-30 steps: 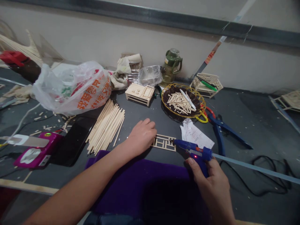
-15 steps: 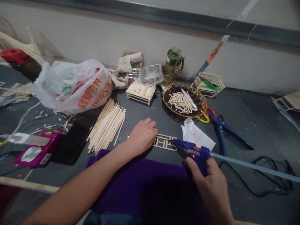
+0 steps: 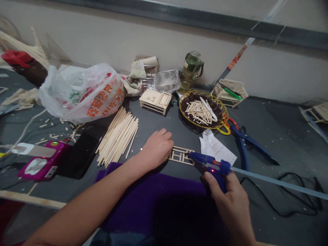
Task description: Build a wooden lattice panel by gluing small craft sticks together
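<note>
A blue hot glue gun with a lit red light is gripped in my right hand. A long clear glue stick runs out of its back. The gun's nozzle rests at the right part of a small ladder-like frame of wooden sticks, which lies flat on the dark table. My left hand, fingers curled down, holds the frame's left end, and that end is hidden under it. Left of that hand lies a pile of long wooden sticks. A purple cloth is spread in front of me.
Behind the frame stand a little wooden stick model and a basket with short sticks and a white pen. Blue pliers and paper lie right. A plastic bag, black phone and purple device occupy the left.
The whole view has shifted slightly, so things sit a little further right. Both hands, the glue gun and the stick frame keep almost the same positions relative to each other.
</note>
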### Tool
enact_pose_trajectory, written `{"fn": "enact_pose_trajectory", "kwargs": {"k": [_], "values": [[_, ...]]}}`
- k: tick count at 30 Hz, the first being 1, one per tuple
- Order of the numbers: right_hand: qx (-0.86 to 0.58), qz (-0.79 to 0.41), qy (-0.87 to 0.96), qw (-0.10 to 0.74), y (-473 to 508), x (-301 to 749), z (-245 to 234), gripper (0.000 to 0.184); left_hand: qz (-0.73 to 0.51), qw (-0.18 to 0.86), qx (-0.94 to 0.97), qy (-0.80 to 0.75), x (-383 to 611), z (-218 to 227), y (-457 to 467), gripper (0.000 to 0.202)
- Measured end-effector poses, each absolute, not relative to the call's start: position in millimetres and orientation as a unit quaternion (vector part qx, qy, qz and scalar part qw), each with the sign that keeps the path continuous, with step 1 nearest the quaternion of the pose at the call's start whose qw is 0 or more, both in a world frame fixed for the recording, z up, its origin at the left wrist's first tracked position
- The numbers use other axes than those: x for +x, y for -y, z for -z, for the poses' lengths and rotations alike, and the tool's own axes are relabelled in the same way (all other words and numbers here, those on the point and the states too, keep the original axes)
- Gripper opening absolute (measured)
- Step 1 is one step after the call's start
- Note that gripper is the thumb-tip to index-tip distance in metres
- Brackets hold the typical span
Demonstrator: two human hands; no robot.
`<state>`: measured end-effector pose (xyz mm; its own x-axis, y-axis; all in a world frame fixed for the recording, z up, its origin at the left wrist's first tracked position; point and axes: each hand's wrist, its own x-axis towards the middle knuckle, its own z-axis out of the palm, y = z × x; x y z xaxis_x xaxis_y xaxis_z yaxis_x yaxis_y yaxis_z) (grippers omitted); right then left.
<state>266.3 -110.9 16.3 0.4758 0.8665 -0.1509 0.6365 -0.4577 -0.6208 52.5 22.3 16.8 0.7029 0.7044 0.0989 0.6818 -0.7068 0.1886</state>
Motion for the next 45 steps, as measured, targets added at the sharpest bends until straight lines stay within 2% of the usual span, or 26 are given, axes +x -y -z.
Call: {"fn": "enact_pose_trajectory", "kwargs": {"k": [45], "values": [[-0.812,-0.210,0.470,0.275,111.9,267.1,-10.9,0.049,-0.085,0.069,0.919,-0.378,52.8,-14.2,-21.9,0.021]]}}
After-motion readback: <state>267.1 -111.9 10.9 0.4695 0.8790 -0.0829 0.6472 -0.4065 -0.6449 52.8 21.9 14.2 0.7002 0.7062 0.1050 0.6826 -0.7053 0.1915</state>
